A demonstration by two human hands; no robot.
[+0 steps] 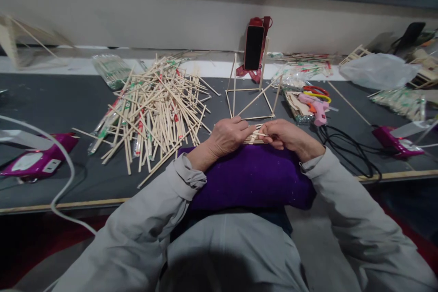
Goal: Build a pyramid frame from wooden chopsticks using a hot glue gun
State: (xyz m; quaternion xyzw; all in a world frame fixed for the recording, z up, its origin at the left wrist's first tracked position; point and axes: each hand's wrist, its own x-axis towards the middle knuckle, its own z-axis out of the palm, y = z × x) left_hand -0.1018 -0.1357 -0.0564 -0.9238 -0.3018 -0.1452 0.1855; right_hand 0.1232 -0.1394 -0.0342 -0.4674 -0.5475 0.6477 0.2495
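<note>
Both hands meet at the far edge of a purple cloth [251, 175] over a small row of pale wooden sticks [253, 137]. My left hand [230, 136] is closed, its fingers on the left end of these sticks. My right hand [285, 136] pinches at their right end. Which sticks each hand grips is partly hidden by the fingers. Just beyond the hands stands an open frame of wooden sticks [244, 90], with uprights and a slanting piece. A large loose pile of chopsticks [164, 109], some in printed wrappers, lies to the left.
A phone [253, 48] leans against a red bottle [256, 21] behind the frame. To the right lie a pink glue gun [320, 110], red-and-yellow-handled pliers [316, 92] and black cables [349, 146]. Purple power units [43, 157] sit at both sides, and a white cable [70, 159] crosses the left.
</note>
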